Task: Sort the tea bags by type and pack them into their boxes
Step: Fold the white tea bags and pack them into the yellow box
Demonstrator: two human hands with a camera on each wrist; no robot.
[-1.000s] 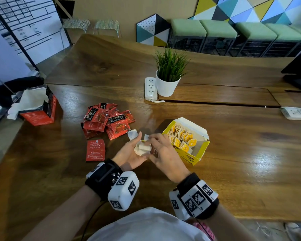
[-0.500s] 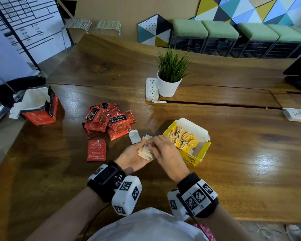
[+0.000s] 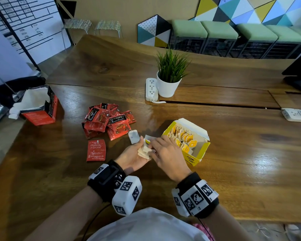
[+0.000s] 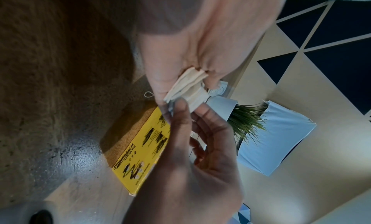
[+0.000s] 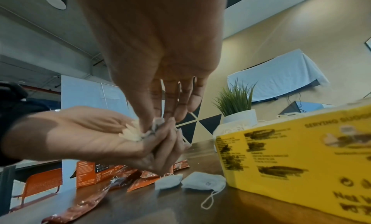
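Note:
My left hand lies palm up over the table and holds a small stack of white tea bags between thumb and fingers. My right hand reaches across and its fingertips touch the stack's far end. Just right of both hands stands the open yellow box with a row of yellow-tagged tea bags inside. Loose white tea bags lie on the table beside the box. A pile of red sachets sits to the left, with the open red box farther left.
One red sachet lies alone near my left wrist. A potted plant and a white power strip stand behind the boxes. Another power strip lies at the right edge. The wooden table stretches to the right.
Both hands have slid slightly back from the yellow box, and the stack has turned in my left palm. My right fingers now lie over its end.

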